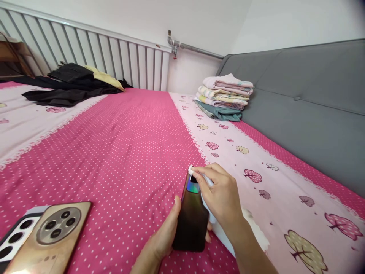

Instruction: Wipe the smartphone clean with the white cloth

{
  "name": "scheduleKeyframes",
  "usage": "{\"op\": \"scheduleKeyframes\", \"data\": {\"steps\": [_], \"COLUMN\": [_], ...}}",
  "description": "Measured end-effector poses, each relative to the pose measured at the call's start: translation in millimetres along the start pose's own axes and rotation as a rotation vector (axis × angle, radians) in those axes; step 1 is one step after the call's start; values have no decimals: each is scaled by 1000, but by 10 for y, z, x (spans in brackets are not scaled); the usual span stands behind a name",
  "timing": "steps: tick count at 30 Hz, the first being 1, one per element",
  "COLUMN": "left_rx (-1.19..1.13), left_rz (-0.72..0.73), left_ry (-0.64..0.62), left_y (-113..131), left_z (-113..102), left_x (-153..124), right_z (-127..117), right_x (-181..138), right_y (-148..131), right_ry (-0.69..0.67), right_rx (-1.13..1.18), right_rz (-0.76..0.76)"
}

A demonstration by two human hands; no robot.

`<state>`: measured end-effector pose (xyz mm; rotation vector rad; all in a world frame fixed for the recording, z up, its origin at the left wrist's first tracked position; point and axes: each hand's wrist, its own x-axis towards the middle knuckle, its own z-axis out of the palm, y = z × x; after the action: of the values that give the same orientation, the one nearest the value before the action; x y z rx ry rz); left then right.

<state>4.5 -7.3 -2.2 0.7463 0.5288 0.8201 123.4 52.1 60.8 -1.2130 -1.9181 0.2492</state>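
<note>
One wide bed [128, 144] fills the view, covered by a pink dotted sheet with a pale band of printed trees. A grey padded headboard [308, 114] runs along the right side, and a stack of folded cloths [224, 97] is set against it at the far end. Dark clothes [68, 85] are heaped at the far left, well apart from the hands.

Two phones are laid face down at the near left edge: a gold phone [53, 236] with a round camera ring, and a white phone [15, 236] partly hidden beneath it.

A dark phone [191, 217] is held near the bottom middle, just above the sheet. Its long axis is pointed away from the body, tilted slightly left, with the camera end farthest off. The left hand [162, 239] is wrapped around its lower half, thumb along the left edge. The right hand [222, 198] is placed on the phone's right, fingers pinched shut on a white wipe [199, 176], which is pressed onto the phone's far end.
</note>
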Motion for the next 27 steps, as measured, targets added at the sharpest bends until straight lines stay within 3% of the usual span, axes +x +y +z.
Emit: {"op": "scheduleKeyframes", "data": {"steps": [11,21,27], "left_rx": [-1,-44,-129], "left_rz": [31,32,52], "left_ry": [43,25,52], "left_y": [-57,-43,-26], "left_z": [-38,-66,-48], "left_x": [26,36,40], "right_z": [-31,-115,-117], "right_x": [-14,1,-33], "right_y": [-38,-95,-112], "right_ry": [-50,-189,-231], "right_rx": [-202,-196,-174], "right_rz": [110,238,180]}}
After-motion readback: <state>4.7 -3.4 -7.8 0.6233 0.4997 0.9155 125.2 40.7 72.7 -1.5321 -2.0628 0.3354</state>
